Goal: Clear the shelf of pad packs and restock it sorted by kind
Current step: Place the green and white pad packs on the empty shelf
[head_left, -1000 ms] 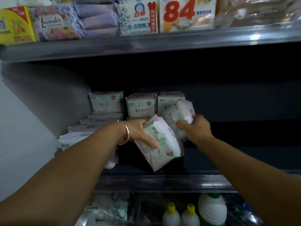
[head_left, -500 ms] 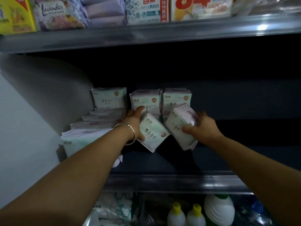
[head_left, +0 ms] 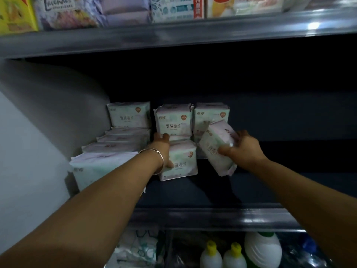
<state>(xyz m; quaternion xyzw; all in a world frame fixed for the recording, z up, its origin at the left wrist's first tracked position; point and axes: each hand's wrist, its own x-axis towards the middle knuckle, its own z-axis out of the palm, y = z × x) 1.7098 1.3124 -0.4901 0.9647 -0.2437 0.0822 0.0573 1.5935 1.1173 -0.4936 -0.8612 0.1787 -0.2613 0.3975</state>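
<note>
I see the dark middle shelf (head_left: pixel 193 192) with pad packs gathered toward its left end, and I will place everything against the upright pack (head_left: pixel 178 160) that stands on the shelf floor near the middle of that group. My left hand (head_left: pixel 161 147) is at that pack's left edge: the fingers reach over its top left corner and the thumb lies on its front face, so the hand holds the pack, which stands square with its printed face toward me. A bangle (head_left: pixel 154 155) sits on that wrist. Just right of the upright pack, my right hand (head_left: pixel 244 149) grips a tilted pack (head_left: pixel 217 146), thumb across its front and fingers curled round its far side; it leans to the right and its lower end hangs clear of the shelf floor. Directly behind the upright pack stand two more packs side by side (head_left: pixel 173 120), (head_left: pixel 211 115). To its left another pack (head_left: pixel 129 116) stands at the back, with a stepped pile of flat packs (head_left: pixel 108 149) in front of that, running forward to the shelf's left wall.
</note>
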